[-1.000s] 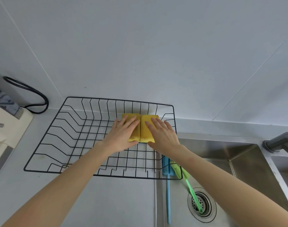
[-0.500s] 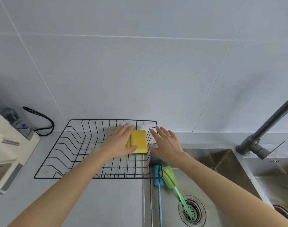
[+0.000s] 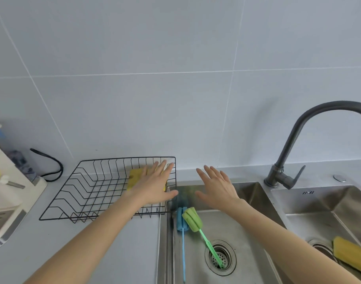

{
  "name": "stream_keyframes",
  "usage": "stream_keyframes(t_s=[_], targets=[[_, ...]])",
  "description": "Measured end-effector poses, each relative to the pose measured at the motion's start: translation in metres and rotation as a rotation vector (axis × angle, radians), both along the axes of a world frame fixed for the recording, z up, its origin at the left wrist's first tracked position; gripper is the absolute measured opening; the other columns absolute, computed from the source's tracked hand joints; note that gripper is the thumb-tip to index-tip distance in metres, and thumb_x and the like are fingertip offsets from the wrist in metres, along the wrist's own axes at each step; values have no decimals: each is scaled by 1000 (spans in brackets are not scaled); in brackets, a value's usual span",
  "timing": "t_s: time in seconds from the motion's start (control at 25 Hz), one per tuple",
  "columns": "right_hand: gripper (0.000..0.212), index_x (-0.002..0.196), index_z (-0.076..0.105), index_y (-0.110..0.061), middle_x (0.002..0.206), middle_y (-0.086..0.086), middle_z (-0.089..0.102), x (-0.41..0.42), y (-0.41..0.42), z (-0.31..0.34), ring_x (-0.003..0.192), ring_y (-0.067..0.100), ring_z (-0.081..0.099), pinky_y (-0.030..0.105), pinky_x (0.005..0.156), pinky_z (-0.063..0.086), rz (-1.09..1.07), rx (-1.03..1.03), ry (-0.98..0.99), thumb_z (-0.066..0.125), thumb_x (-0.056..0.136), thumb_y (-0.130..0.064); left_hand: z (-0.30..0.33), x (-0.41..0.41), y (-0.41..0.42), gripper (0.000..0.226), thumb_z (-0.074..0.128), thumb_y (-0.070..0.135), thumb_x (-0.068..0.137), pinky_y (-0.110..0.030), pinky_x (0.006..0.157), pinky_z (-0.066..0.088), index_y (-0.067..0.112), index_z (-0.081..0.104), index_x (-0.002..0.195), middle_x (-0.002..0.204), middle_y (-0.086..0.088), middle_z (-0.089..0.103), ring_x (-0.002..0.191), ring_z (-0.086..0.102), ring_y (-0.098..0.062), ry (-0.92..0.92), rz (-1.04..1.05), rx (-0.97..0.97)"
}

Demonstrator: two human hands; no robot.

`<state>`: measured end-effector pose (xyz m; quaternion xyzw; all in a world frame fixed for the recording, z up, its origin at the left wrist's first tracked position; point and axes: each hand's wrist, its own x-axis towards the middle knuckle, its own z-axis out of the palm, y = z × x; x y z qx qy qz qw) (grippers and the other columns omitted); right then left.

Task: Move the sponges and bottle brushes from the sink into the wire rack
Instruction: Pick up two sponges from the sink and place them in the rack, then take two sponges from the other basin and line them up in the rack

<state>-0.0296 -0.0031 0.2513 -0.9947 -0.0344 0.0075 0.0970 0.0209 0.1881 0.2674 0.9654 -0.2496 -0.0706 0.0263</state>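
A black wire rack (image 3: 83,193) stands on the counter left of the sink. Yellow sponges (image 3: 134,178) lie in its far right corner, largely covered by my left hand (image 3: 155,187), which hovers over them flat with fingers spread. My right hand (image 3: 216,186) is open over the back of the left sink basin (image 3: 247,232), holding nothing. In that basin lie a blue bottle brush (image 3: 181,224) and a green bottle brush (image 3: 193,219), heads near the rack, the green handle reaching the drain. Another yellow sponge (image 3: 352,256) lies in the right basin.
A dark curved faucet (image 3: 288,152) rises between the two basins. At the far left stands a cream appliance (image 3: 9,197) with a black cable (image 3: 52,167) behind it. The tiled wall runs close behind the rack and the sink.
My right hand left the sponges and moved right, out over the sink. My left hand slid right across the sponges. The view swung right, showing the faucet and the right basin.
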Motion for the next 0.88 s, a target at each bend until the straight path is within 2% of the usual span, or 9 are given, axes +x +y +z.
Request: stream_keyframes(t_s=[0.28, 0.6, 0.88], targets=[[70, 149, 10, -22, 159, 7, 9, -48, -79, -8, 148, 23, 5, 40, 120, 6, -71, -15, 33, 45, 92, -42, -8, -38, -80, 87, 43, 57, 85, -46, 117, -2, 21, -7, 146, 158, -5, -9, 145, -8, -25, 51, -34, 11], [70, 149, 10, -23, 159, 7, 11, -96, -175, -34, 148, 22, 6, 42, 121, 5, -179, -13, 99, 44, 92, -45, -26, -77, -184, 82, 44, 55, 85, -44, 118, 6, 21, 2, 146, 158, -3, 4, 145, 3, -23, 92, -138, -44], [68, 149, 13, -23, 159, 6, 13, -130, -260, -54, 147, 23, 7, 43, 120, 6, -266, -1, 135, 43, 92, -46, -48, -105, -274, 78, 45, 52, 86, -43, 120, 10, 21, 7, 147, 158, -5, 7, 145, 5, -23, 175, -204, -62]])
